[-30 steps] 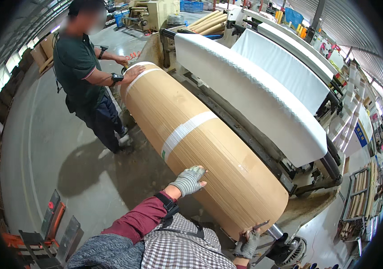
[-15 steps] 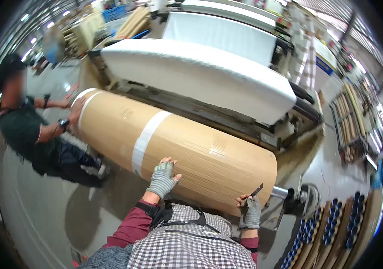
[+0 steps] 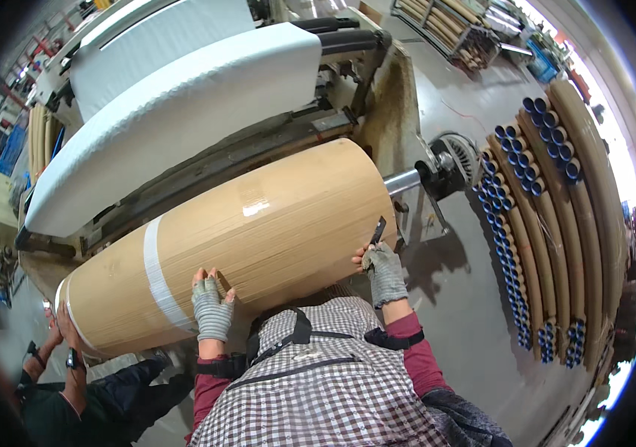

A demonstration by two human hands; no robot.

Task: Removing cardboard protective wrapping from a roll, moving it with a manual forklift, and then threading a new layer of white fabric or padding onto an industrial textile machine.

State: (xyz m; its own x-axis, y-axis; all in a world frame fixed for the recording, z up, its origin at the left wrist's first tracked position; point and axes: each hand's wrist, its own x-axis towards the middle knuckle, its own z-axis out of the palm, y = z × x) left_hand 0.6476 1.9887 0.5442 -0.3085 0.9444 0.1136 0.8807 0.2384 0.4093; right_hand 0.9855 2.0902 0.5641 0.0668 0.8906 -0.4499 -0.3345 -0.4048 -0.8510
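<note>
Left hand (image 3: 212, 307) shifted along brown roll (image 3: 258, 231), fingers flat; right hand (image 3: 383, 270) gripping dark tool (image 3: 377, 231); co-worker's hands (image 3: 57, 324) at far end.

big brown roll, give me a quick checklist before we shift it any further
1. Left hand flat on the big brown roll: ok, gloved palm rests on the wrap.
2. Right hand grip: cannot tell; it sits at the roll's end edge holding a small dark tool, so it may not be free to push.
3. Co-worker's hands on the far end: ok, both touch the end face.
4. Metal shaft at the near end: ok, it sticks out toward the motor; whether it is locked, cannot tell.
5. White tape band holding the wrap: ok, it looks unbroken.
6. Floor to the right: not ok, stacked cardboard tubes lie close by.
</note>
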